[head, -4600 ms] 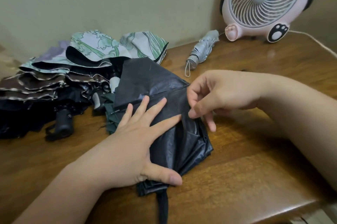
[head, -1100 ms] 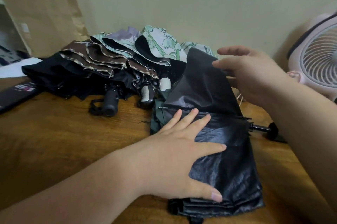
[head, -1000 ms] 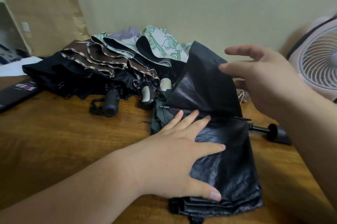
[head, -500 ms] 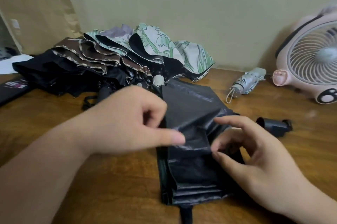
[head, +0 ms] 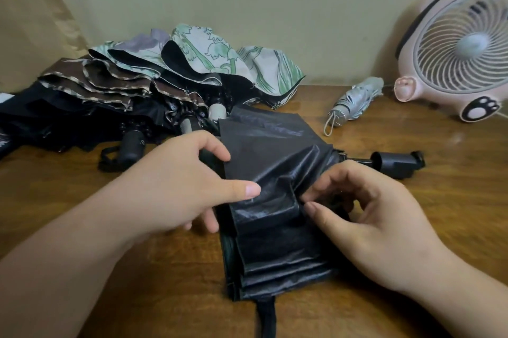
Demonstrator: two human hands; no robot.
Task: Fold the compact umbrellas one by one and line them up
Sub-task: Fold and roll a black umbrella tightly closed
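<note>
A black compact umbrella point(head: 275, 227) lies on the wooden table point(head: 453, 200) in front of me, its canopy gathered in flat pleats and its black handle point(head: 395, 164) sticking out to the right. My left hand point(head: 189, 183) holds the canopy's left edge, thumb on top and fingers curled round the fabric. My right hand point(head: 365, 216) pinches a fold of the fabric at the canopy's right side. A silver folded umbrella point(head: 354, 102) lies near the back wall. A pile of unfolded umbrellas point(head: 154, 90), brown, floral and black, sits at the back left.
A pink desk fan point(head: 461, 51) stands at the back right against the wall. A brown paper bag point(head: 33, 29) leans at the back left. The black umbrella's strap point(head: 265, 318) hangs over the table's near edge.
The raised canopy panel has been laid down flat. My left hand went from pressing flat to gripping the left edge; my right hand came down and now pinches a fold.
</note>
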